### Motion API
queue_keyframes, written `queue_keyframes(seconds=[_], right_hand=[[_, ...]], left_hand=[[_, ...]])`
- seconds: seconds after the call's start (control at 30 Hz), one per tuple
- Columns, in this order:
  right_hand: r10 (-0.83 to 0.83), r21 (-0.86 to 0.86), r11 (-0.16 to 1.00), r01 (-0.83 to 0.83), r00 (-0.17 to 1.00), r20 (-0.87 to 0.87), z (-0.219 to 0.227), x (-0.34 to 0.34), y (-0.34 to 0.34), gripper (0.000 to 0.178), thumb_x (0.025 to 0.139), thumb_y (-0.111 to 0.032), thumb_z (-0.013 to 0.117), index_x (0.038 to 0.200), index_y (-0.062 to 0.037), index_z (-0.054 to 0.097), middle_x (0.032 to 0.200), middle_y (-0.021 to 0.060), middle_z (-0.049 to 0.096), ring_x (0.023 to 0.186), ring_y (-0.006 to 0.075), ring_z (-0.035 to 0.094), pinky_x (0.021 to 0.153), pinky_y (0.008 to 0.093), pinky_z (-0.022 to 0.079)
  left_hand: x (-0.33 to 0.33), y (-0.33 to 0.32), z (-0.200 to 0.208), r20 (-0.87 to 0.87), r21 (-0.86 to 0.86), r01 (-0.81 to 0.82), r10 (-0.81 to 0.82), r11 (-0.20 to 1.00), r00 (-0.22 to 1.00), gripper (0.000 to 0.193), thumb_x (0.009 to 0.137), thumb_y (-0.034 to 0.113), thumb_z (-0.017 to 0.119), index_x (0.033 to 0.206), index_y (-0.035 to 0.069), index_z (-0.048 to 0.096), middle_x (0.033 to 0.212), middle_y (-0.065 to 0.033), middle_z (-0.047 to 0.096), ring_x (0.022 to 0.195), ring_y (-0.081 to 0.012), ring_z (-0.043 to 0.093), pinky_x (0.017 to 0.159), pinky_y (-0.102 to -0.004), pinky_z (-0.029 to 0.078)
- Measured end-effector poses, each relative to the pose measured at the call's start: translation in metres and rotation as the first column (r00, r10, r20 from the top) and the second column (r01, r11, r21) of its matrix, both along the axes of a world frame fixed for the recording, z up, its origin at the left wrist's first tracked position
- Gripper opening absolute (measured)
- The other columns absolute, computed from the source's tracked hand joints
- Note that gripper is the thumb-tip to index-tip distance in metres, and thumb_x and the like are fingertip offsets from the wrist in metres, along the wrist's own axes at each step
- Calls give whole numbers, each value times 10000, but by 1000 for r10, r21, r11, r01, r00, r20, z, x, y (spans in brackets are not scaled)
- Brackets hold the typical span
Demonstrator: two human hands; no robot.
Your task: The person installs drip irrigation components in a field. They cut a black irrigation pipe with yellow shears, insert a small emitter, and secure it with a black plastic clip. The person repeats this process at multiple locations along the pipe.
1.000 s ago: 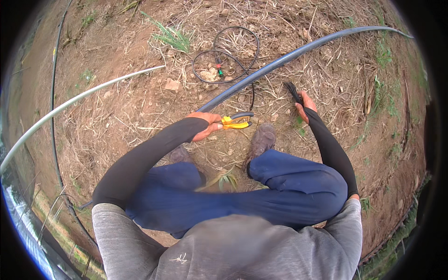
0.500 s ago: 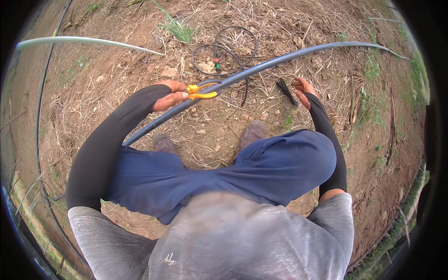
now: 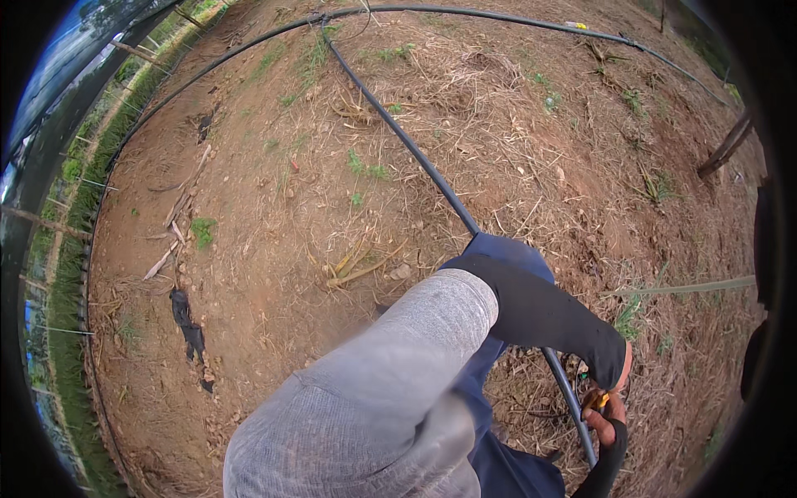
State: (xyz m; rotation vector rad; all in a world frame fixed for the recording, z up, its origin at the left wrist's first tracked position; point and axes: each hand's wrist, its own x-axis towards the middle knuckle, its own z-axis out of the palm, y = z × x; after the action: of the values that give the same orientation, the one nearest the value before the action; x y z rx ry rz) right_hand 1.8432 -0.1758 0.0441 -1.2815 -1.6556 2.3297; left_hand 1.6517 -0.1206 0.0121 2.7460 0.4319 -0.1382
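At the lower right, my two hands are close together beside a dark pipe [image 3: 569, 397]. A small yellow part of the pliers [image 3: 603, 400] shows between them. My right hand [image 3: 599, 426] has its fingers and thumb curled round this yellow part. Just above it is my left hand [image 3: 628, 365], bent down at the wrist; its fingers are mostly hidden, so its grip does not show. The pipe passes under my left arm and across my blue trousers, then runs on up and away to the left.
At the top, the dark pipe meets a long curved black pipe [image 3: 465, 10]. A pale strip [image 3: 689, 287] stretches in from the right, below a wooden post [image 3: 727, 148]. Black scraps [image 3: 188, 324] lie on the straw-strewn soil at left. Netting [image 3: 50, 108] stands along the left edge.
My view has swung left, so the pipe's far run and its junction now show. My right hand, which was open and apart, is now beside my left hand, closed at the pliers.
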Motion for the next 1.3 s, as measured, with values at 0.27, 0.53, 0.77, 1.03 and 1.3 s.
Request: queue_keyframes(seconds=[0.27, 0.53, 0.77, 1.03, 1.3], right_hand=[[-184, 6, 982, 189, 966, -182, -60, -16, 4, 523, 825, -177, 677, 1281, -4, 488, 947, 58, 592, 843, 179, 580, 697, 325, 476], [-312, -103, 950, 294, 907, -285, -82, -12, -2, 506, 880, -133, 663, 1323, -13, 450, 1020, 30, 579, 849, 142, 547, 719, 300, 445], [-254, 80, 958, 277, 942, -221, -53, -21, -7, 567, 884, -198, 660, 1353, 26, 432, 958, 27, 570, 804, 133, 528, 704, 287, 430], [-79, 240, 969, 66, 996, 46, -32, -26, 2, 505, 885, -182, 632, 1344, -21, 497, 913, 19, 559, 815, 131, 515, 756, 277, 428], [315, 197, 899, -392, 890, 330, -52, 40, -25, 449, 841, -347, 670, 1137, -28, 557, 902, 133, 579, 853, 258, 552, 766, 378, 433]], left_hand=[[-10, 38, 7, -88, 153, -131, 146, 980, 985, 264, 871, 321, 592, 1057, 160, 687, 1008, -72, 689, 918, -269, 657, 730, -436, 512], [-5, 43, 5, -16, 155, -148, 152, 977, 988, 323, 885, 378, 616, 1125, 174, 689, 1081, -50, 695, 967, -268, 653, 797, -412, 506], [4, 54, -2, 8, 75, -156, 156, 985, 988, 381, 837, 404, 670, 1105, 134, 692, 1043, -97, 703, 948, -306, 662, 745, -440, 512], [-79, 49, 70, -178, -45, -356, 344, 933, 922, 342, 824, 383, 704, 1056, 131, 690, 1000, -106, 697, 959, -307, 669, 774, -455, 531], [-181, 54, 123, -127, -291, -670, 666, 683, 735, 413, 908, 442, 594, 1077, 76, 681, 854, -113, 699, 788, -220, 691, 696, -359, 518]])
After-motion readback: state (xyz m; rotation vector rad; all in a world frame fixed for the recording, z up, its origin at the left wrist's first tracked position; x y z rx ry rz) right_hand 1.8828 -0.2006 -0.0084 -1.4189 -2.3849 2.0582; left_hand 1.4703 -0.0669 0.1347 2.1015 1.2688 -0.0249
